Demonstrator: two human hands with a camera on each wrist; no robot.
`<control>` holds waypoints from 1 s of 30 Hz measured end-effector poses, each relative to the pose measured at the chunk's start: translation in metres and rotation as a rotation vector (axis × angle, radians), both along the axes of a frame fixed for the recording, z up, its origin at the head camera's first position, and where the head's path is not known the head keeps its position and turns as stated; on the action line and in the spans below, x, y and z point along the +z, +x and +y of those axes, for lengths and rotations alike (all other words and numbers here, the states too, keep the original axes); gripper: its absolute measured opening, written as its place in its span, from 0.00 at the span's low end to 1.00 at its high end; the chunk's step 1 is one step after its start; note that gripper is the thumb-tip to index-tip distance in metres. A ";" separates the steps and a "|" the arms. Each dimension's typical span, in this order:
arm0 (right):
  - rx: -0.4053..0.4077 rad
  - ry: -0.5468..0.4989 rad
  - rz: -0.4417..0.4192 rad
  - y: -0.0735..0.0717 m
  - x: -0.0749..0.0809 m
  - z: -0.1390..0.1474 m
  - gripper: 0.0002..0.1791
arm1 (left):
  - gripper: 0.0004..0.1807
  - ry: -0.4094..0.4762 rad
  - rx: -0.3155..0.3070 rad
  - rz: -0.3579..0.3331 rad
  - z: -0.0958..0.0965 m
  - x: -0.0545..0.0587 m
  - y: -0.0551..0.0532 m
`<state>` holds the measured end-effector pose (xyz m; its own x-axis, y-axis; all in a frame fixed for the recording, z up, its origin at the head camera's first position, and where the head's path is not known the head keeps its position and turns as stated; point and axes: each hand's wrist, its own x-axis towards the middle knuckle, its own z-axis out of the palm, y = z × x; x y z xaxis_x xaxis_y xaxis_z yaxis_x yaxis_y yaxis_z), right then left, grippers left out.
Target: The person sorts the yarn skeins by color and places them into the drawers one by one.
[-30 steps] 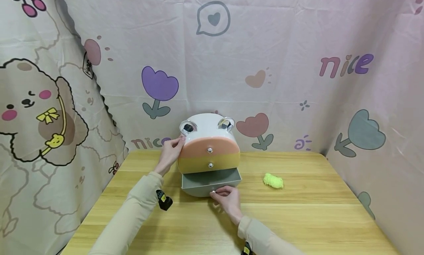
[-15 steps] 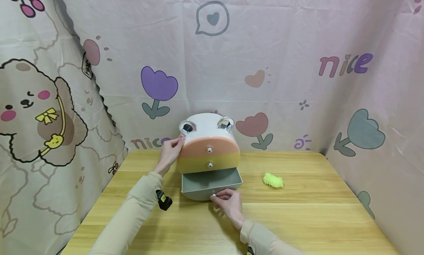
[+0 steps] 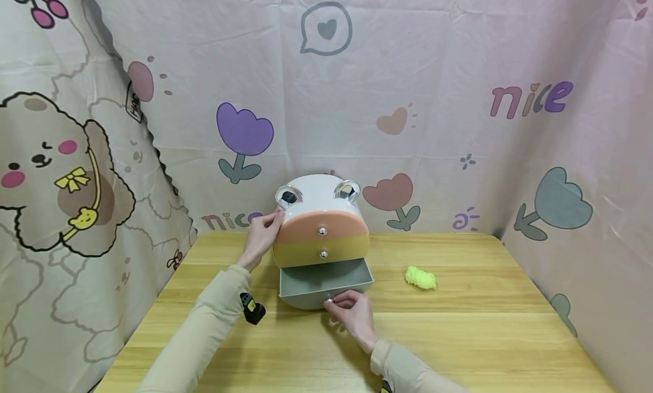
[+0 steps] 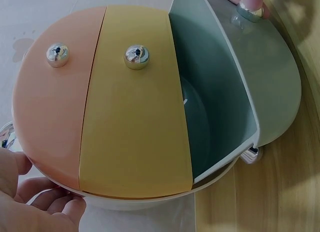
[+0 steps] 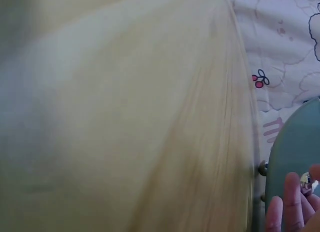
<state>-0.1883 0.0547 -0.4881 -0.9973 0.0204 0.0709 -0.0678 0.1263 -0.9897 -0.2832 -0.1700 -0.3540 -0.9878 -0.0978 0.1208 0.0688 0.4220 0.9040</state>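
A frog-shaped drawer box (image 3: 320,197) stands on the table, with a white top, silver-rimmed eyes and a closed orange drawer (image 4: 62,101) above a closed yellow drawer (image 4: 135,122). Its grey-green bottom drawer (image 3: 306,300) is pulled out, and the part of its inside that I see holds nothing. My left hand (image 3: 263,234) grips the box's left side just below one eye, fingers bent against the edge. With thumb and fingertips, my right hand (image 3: 354,316) pinches the silver knob (image 5: 306,183) of the bottom drawer.
A fuzzy neon-yellow bundle (image 3: 420,278) lies on the wooden table (image 3: 459,336), right of the box. Printed cloth (image 3: 326,98) hangs behind the table and along both sides.
Between one second and half a second ago, my right hand drew the bottom drawer a little farther out toward me. Since then it stays put. My left hand keeps its place.
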 end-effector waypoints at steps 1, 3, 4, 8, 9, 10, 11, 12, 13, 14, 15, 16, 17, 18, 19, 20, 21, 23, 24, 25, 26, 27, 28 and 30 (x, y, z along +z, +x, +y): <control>0.003 0.008 0.006 0.003 0.006 0.000 0.13 | 0.26 0.000 -0.001 0.000 0.000 0.000 0.000; 0.012 0.011 0.017 0.010 0.017 0.000 0.13 | 0.26 0.001 -0.004 0.000 0.000 0.000 0.001; 0.015 0.011 0.018 0.009 0.015 0.001 0.12 | 0.26 0.002 -0.005 0.000 0.000 0.000 0.001; 0.016 0.019 0.022 -0.002 -0.001 0.006 0.13 | 0.26 0.006 -0.009 0.000 0.000 0.000 0.001; 0.012 0.024 0.021 -0.007 -0.007 0.007 0.13 | 0.26 0.007 -0.010 0.002 0.000 0.000 0.001; 0.007 0.026 0.018 -0.011 -0.012 0.009 0.13 | 0.26 0.007 -0.010 0.003 0.000 0.000 0.001; 0.001 0.028 0.021 -0.011 -0.010 0.010 0.14 | 0.26 0.007 -0.009 0.004 0.000 0.000 0.002; -0.005 0.026 0.025 -0.011 -0.010 0.011 0.14 | 0.26 0.005 -0.008 0.007 0.000 0.000 0.002; -0.009 0.019 0.024 -0.011 -0.009 0.012 0.14 | 0.26 0.006 -0.007 0.009 0.000 0.000 0.001; -0.014 0.016 0.020 -0.012 -0.009 0.013 0.14 | 0.26 0.006 -0.005 0.012 0.000 0.000 0.001; -0.018 0.011 0.016 -0.012 -0.008 0.014 0.14 | 0.26 0.008 -0.001 0.015 0.000 0.000 0.001; -0.019 0.004 0.018 -0.012 -0.008 0.016 0.14 | 0.25 0.006 0.001 0.018 0.000 0.000 0.001; -0.023 0.001 0.020 -0.013 -0.007 0.017 0.14 | 0.25 0.005 0.004 0.020 0.000 0.000 0.000; -0.025 -0.005 0.023 -0.013 -0.006 0.019 0.14 | 0.25 0.004 0.005 0.020 0.000 -0.001 0.000; -0.027 -0.011 0.027 -0.014 -0.005 0.021 0.13 | 0.25 0.007 0.007 0.018 0.000 -0.001 0.000; -0.030 -0.008 0.031 -0.014 -0.004 0.023 0.13 | 0.25 0.008 0.008 0.017 0.000 -0.001 -0.001; -0.035 -0.009 0.034 -0.015 -0.003 0.026 0.13 | 0.25 0.009 0.008 0.014 0.000 -0.001 -0.001; -0.048 -0.007 0.034 -0.015 0.000 0.031 0.13 | 0.25 0.013 0.004 0.010 0.000 -0.002 -0.001; -0.056 -0.005 0.030 -0.015 0.001 0.034 0.13 | 0.25 0.015 0.003 0.008 0.000 -0.002 -0.001; -0.063 -0.004 0.025 -0.016 0.002 0.037 0.13 | 0.25 0.017 0.001 0.008 0.000 -0.002 -0.001; -0.071 -0.003 0.022 -0.016 0.003 0.040 0.13 | 0.25 0.016 -0.002 0.008 0.000 -0.002 -0.001; -0.079 -0.006 0.018 -0.016 0.005 0.044 0.14 | 0.25 0.015 -0.004 0.008 0.000 -0.002 -0.001; -0.088 -0.006 0.019 -0.017 0.006 0.047 0.14 | 0.25 0.016 -0.005 0.009 -0.001 -0.002 -0.001; -0.108 -0.004 0.031 -0.018 0.007 0.054 0.15 | 0.26 0.018 -0.009 0.009 -0.001 -0.002 -0.001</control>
